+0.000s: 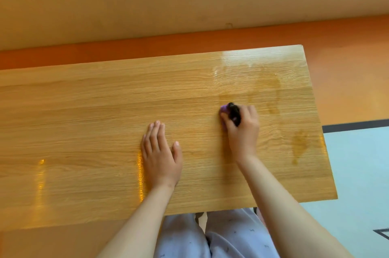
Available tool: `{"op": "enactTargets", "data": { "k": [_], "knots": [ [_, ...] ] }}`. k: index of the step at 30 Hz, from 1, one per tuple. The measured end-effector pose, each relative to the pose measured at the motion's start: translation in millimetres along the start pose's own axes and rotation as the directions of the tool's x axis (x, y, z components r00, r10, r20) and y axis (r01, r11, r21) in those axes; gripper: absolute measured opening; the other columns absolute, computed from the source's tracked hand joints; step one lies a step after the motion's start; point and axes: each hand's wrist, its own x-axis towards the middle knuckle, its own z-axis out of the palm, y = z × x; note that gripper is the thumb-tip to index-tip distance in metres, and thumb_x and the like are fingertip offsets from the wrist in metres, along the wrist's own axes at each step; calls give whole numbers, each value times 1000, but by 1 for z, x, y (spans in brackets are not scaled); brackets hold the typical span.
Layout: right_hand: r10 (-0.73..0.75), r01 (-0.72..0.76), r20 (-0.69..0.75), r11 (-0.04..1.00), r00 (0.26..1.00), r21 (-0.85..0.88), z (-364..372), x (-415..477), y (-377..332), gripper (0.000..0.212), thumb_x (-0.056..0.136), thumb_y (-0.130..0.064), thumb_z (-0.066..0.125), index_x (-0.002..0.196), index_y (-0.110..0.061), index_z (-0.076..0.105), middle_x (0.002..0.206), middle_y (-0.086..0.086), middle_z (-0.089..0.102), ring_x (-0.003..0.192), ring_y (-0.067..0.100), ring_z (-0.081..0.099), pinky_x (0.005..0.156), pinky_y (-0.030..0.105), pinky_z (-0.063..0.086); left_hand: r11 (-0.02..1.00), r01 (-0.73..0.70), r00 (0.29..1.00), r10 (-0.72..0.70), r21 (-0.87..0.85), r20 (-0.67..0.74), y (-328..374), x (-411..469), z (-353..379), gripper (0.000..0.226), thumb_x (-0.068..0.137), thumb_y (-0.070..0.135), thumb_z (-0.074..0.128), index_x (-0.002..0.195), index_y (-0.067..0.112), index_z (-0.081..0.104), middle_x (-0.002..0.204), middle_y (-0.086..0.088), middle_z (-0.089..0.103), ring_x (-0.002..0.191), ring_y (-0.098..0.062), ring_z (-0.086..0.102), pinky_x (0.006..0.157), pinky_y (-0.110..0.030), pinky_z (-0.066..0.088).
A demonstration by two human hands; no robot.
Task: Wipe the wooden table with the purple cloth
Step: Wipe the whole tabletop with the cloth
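Note:
The wooden table (84,110) fills the middle of the view, its top pale oak with a glossy sheen. My right hand (243,131) is closed around the purple cloth (224,110), pressing it on the table's right half; only a small purple edge and a dark part show past my fingers. My left hand (161,156) lies flat on the table near the middle, palm down, fingers together, holding nothing. Wet streaks and darker damp patches (300,141) mark the wood to the right of and beyond the cloth.
The table's right edge (322,131) drops to an orange floor and a pale blue mat (357,173). An orange skirting and tan wall (189,0) run behind the far edge. My knees in light patterned trousers (210,236) sit under the near edge.

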Motion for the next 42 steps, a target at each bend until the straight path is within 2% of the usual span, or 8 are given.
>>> {"op": "enactTargets", "data": {
  "k": [4,9,13,21,25,31,37,42],
  "knots": [
    [-210,196,221,977,952,85,37,-8,-39,18,81,-21,70,95,-11,66,89,2,54,87,19,50,77,27,41,1000,-4,1000,4,5,-7,1,1,-1,56,90,29,43,140,4,38,149,-10,37,142,-25,27,115,-46,23],
    [-64,64,21,998,998,23,-8,46,14,21,80,-20,72,96,-8,65,91,5,56,88,25,53,77,29,41,1000,9,1000,-9,6,-7,1,1,1,57,90,30,43,141,4,39,149,-10,38,142,-25,28,115,-46,23],
    [90,-96,-109,994,990,-51,-30,67,34,24,81,-19,70,98,-3,62,95,12,57,90,31,54,76,22,34,1000,11,1000,-11,5,-5,0,1,1,58,90,31,42,141,5,38,150,-10,37,142,-24,27,117,-42,20],
    [-200,183,197,978,960,104,48,27,-40,17,79,-17,71,93,-10,65,88,1,53,86,13,45,74,20,35,999,15,1000,-15,31,10,2,1,-1,59,91,31,42,143,5,35,151,-8,36,143,-22,25,119,-38,16],
    [-149,145,98,988,984,45,21,63,-12,21,79,-20,71,93,-6,64,90,11,58,87,23,50,73,21,31,1000,20,1000,-20,16,9,1,0,0,59,90,31,43,142,6,37,150,-9,37,143,-22,25,118,-41,19],
    [77,-81,-85,996,993,-41,-6,102,12,25,81,-22,70,96,-3,62,96,14,59,93,30,53,72,16,26,999,25,999,-26,25,30,1,1,0,59,91,32,41,143,7,34,151,-8,35,143,-22,24,118,-40,17],
    [-156,149,172,987,973,54,52,79,-40,22,83,-22,68,96,-5,62,93,9,58,90,22,49,71,21,31,999,32,998,-34,38,49,2,1,-2,59,92,33,39,145,8,32,153,-7,33,145,-20,21,119,-39,15],
    [-127,124,74,991,989,44,25,115,-13,22,82,-22,68,95,-6,62,93,10,58,89,21,49,71,20,29,999,35,998,-37,36,47,3,1,-2,59,91,33,39,144,8,33,152,-7,34,144,-21,22,119,-39,15]
  ]
}}
